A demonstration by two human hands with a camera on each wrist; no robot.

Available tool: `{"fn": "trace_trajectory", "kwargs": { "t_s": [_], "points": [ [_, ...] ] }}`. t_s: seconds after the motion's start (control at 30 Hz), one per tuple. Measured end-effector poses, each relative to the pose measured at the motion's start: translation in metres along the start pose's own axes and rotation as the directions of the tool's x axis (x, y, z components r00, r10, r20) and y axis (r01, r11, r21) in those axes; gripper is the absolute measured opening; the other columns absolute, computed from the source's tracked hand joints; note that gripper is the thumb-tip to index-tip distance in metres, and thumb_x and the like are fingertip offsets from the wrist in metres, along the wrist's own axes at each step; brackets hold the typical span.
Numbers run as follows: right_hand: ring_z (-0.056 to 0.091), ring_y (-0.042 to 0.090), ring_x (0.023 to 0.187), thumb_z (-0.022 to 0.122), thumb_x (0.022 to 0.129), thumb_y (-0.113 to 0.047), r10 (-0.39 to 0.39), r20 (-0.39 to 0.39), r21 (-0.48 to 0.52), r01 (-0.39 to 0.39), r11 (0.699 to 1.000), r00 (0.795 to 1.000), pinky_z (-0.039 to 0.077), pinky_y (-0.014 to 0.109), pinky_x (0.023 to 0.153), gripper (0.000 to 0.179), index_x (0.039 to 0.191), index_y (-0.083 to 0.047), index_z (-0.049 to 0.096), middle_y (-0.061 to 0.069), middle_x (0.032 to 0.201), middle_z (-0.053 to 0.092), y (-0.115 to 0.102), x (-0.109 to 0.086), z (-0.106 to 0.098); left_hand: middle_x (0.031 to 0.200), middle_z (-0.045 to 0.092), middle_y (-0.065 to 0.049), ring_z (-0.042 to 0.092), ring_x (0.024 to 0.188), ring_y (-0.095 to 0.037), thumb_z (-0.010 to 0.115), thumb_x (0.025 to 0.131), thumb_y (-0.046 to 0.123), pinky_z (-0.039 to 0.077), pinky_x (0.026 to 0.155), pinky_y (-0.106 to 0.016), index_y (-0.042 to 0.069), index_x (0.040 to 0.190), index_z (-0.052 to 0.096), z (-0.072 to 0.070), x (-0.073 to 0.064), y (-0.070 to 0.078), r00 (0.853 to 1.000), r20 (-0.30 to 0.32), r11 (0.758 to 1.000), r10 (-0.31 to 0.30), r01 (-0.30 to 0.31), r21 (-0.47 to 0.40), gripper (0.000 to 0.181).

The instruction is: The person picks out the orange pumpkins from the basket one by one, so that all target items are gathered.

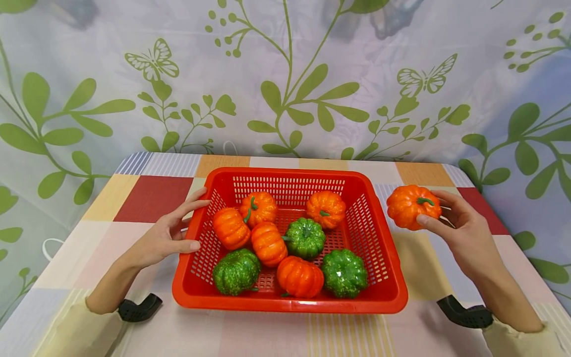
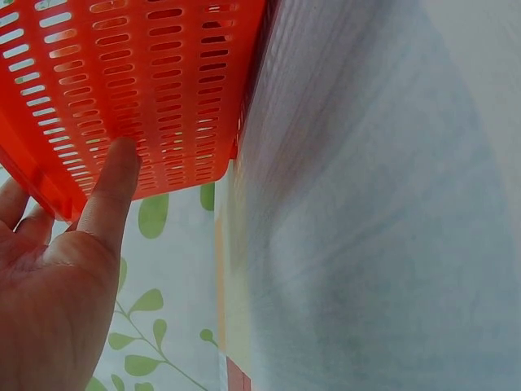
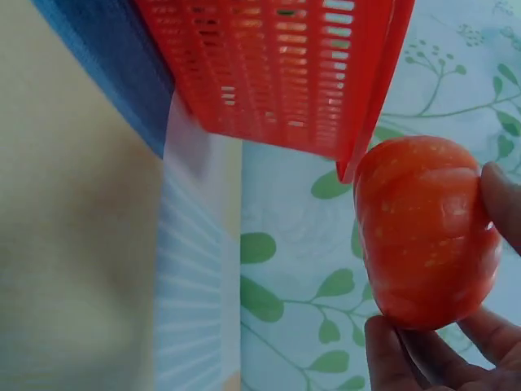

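My right hand (image 1: 473,233) holds an orange pumpkin (image 1: 412,207) with a green stem, thumb on the near side and fingers behind. It is raised just outside the right rim of a red plastic basket (image 1: 290,307). In the right wrist view the pumpkin (image 3: 427,236) sits between thumb and fingertips, beside the basket's rim. My left hand (image 1: 162,238) grips the basket's left rim. The left wrist view has the thumb (image 2: 114,191) against the perforated outer wall (image 2: 163,90). Inside lie several orange pumpkins (image 1: 269,244) and three green ones (image 1: 344,272).
The basket stands on a table with a patchwork checked cloth (image 1: 153,198). Behind it hangs a pale curtain (image 1: 285,74) printed with green leaves and butterflies. A black curved piece is at each wrist, the left one (image 1: 140,308) and the right one (image 1: 466,312).
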State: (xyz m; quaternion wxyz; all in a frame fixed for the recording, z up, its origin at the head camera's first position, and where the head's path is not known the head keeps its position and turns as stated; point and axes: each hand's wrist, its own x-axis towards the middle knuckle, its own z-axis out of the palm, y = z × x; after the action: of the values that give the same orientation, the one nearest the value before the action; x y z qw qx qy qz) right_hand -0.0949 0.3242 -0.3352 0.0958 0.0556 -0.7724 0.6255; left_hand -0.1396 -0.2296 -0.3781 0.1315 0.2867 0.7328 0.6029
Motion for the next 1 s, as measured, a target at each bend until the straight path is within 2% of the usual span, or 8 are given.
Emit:
{"fn": "trace_trajectory", "kwargs": {
  "t_s": [0.13,0.27,0.37,0.5,0.7,0.83,1.0],
  "points": [
    [0.064,0.003,0.095,0.069,0.090,0.001,0.049,-0.045,-0.092,-0.053,0.994,0.998,0.050,0.010,0.078,0.051,0.138,-0.011,0.055,-0.003,0.119,0.058,0.007,0.003,-0.006,0.165,0.005,-0.002,0.038,0.132,-0.038,0.065,0.086,-0.003,0.057,0.082,-0.040,0.001,0.151,0.033,0.000,0.000,0.000,1.000,0.001,1.000,0.000,0.000,-0.001,0.073],
    [0.061,-0.002,0.095,0.069,0.092,-0.011,0.118,-0.091,-0.237,-0.137,0.962,0.989,0.047,0.008,0.076,0.048,0.137,-0.016,0.054,-0.013,0.114,0.059,0.012,0.005,-0.012,0.165,0.006,-0.002,0.038,0.132,-0.032,0.065,0.086,-0.003,0.057,0.083,-0.040,0.001,0.151,0.033,0.000,0.000,-0.001,1.000,-0.001,1.000,0.001,-0.001,0.001,0.073],
    [0.059,-0.002,0.093,0.069,0.093,-0.016,0.162,-0.111,-0.268,-0.186,0.945,0.981,0.046,0.009,0.075,0.044,0.135,-0.016,0.054,-0.017,0.108,0.060,0.016,0.006,-0.017,0.165,0.006,-0.002,0.039,0.132,-0.029,0.065,0.085,-0.003,0.057,0.083,-0.039,0.002,0.151,0.033,0.000,0.000,-0.001,1.000,-0.003,1.000,0.005,-0.005,0.004,0.073],
    [0.060,0.000,0.089,0.068,0.094,-0.018,0.192,-0.107,-0.253,-0.213,0.944,0.976,0.047,0.009,0.075,0.045,0.135,-0.009,0.052,-0.017,0.102,0.062,0.023,0.007,-0.022,0.165,0.006,-0.002,0.041,0.131,-0.027,0.065,0.086,-0.004,0.057,0.083,-0.040,0.001,0.151,0.033,-0.001,0.000,-0.002,1.000,0.002,1.000,0.013,-0.013,0.001,0.073],
    [0.058,-0.002,0.090,0.066,0.096,-0.023,0.219,-0.078,-0.301,-0.232,0.925,0.973,0.049,0.009,0.075,0.062,0.143,0.008,0.040,-0.018,0.105,0.057,0.036,0.011,-0.028,0.165,0.006,-0.003,0.040,0.132,-0.027,0.065,0.086,-0.004,0.057,0.083,-0.040,0.000,0.151,0.033,0.000,-0.001,-0.002,1.000,0.002,1.000,0.015,-0.015,-0.008,0.073],
    [0.054,-0.002,0.094,0.063,0.097,-0.027,0.244,-0.056,-0.325,-0.249,0.912,0.968,0.048,0.008,0.077,0.068,0.145,0.011,0.035,-0.010,0.114,0.053,0.044,0.014,-0.030,0.165,0.006,-0.002,0.040,0.132,-0.028,0.065,0.086,-0.003,0.057,0.082,-0.041,0.001,0.151,0.033,-0.001,-0.001,-0.002,1.000,0.001,1.000,0.011,-0.011,-0.010,0.073],
    [0.047,-0.001,0.100,0.063,0.098,-0.030,0.292,-0.058,-0.332,-0.294,0.896,0.955,0.046,0.006,0.078,0.073,0.150,0.009,0.029,0.019,0.136,0.043,0.052,0.017,-0.031,0.165,0.005,-0.002,0.040,0.132,-0.031,0.065,0.086,-0.003,0.057,0.083,-0.040,0.001,0.151,0.032,0.000,0.000,-0.002,1.000,0.002,1.000,0.009,-0.009,-0.007,0.073]
  ]
}}
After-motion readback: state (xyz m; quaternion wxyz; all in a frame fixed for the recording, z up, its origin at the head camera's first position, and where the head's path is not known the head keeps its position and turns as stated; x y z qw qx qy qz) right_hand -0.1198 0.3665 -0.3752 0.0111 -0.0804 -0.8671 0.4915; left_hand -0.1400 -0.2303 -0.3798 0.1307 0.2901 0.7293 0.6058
